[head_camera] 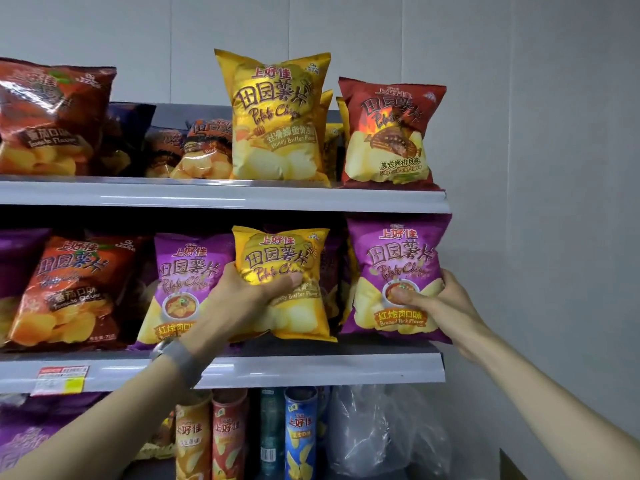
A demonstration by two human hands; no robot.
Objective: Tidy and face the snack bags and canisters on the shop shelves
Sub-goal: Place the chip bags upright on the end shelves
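The shelving unit fills the wall. Its top shelf (pixel 277 199) carries tomato, barbecue, honey-butter and rib-flavour crisp bags, with the big yellow bag (pixel 277 116) standing upright near the right end. The middle shelf (pixel 311 370) holds mostly purple and orange-red bags. Below it, upright canisters (pixel 299 434) stand in a row beside a crumpled clear plastic bag (pixel 381 431); I cannot tell what is in that.

The task's thing is the smaller yellow honey-butter bag (pixel 294 317), at the front edge of the middle shelf. It is face out, long axis upright, leaning a little to the left, and wedged between purple bags. Its matching stack sits straight above, so I'd guess the next move is a lift up past the top shelf's lip.

At the shelf's right end stands the purple braised-pork bag (pixel 398 258), upright and facing out.

The left hand (pixel 239 306) grasps the yellow bag from its left side, thumb across the front. The right hand (pixel 440 306) pinches the purple bag's right edge, thumb on its face.
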